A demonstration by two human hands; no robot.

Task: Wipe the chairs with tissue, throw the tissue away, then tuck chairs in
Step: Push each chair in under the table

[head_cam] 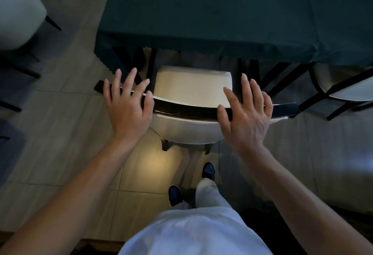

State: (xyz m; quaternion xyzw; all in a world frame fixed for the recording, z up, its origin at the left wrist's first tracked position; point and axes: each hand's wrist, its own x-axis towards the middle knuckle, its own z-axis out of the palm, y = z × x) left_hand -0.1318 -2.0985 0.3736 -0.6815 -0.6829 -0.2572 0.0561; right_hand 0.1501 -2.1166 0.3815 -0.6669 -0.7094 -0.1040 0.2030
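Left hand (129,111) and right hand (246,117) both spread flat, grasping nothing, over the ends of the chair (193,89) top rail; seat ahead of the fingers, partly under the table (222,12); rigid frame, probably moderately heavy; best pushed at the rail.

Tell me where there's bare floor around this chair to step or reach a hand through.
Bare tile lies left of the chair, between the tablecloth corner and the pale chair at far left, and behind it by the shoes. Right is crowded: another chair stands close, dark legs filling the gap. Both hands cover the backrest.
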